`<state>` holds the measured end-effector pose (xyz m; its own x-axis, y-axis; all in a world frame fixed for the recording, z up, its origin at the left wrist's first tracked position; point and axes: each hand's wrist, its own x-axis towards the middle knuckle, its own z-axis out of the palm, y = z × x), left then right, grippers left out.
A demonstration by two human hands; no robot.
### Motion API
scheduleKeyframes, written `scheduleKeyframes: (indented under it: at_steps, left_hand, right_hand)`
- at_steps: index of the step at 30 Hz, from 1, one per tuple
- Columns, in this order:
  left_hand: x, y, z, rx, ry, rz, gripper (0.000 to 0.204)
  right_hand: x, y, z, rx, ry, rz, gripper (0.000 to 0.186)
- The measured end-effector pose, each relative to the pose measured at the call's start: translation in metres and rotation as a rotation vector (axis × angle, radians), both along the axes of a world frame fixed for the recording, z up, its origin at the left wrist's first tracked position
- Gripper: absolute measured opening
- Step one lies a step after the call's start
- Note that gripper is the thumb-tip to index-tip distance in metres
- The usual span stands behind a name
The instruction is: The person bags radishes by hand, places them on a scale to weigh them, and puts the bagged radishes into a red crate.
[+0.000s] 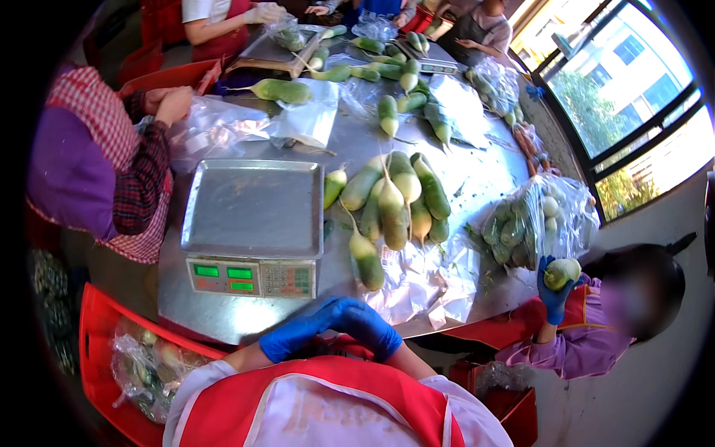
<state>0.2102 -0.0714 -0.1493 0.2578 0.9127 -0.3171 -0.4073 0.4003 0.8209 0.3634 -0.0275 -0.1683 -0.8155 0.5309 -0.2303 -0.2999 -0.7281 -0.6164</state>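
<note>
Your left hand in its blue glove (298, 334) and your right hand in its blue glove (370, 325) are pressed together, fingertips meeting, holding nothing, at the near edge of the steel table (223, 309). Just beyond them lies crinkled clear plastic bagging (417, 279), then the pile of green-and-white radishes (391, 201). The grey digital scale (253, 223) sits far-left, its tray bare; open tabletop runs between.

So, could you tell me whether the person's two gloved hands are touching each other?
Touching. The head view shows the left hand and the right hand in blue gloves, clasped together at the table's near edge, with no gap between them.
</note>
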Motion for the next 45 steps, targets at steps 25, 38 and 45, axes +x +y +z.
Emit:
scheduleKeyframes:
  at_steps: [25,38,45]
  left_hand:
    - [-0.017,-0.046,-0.06,-0.157,0.121,0.361,0.02]
    - [-0.04,-0.059,-0.052,-0.114,0.134,0.337,0.026]
    - [-0.042,-0.079,-0.071,-0.091,0.096,0.387,0.027]
  right_hand:
    - [0.043,0.289,-0.025,0.24,-0.349,-0.674,0.047]
    - [-0.085,0.115,0.025,1.796,-0.591,-0.189,0.072]
    - [-0.1,0.114,0.011,1.918,-0.645,0.013,0.068]
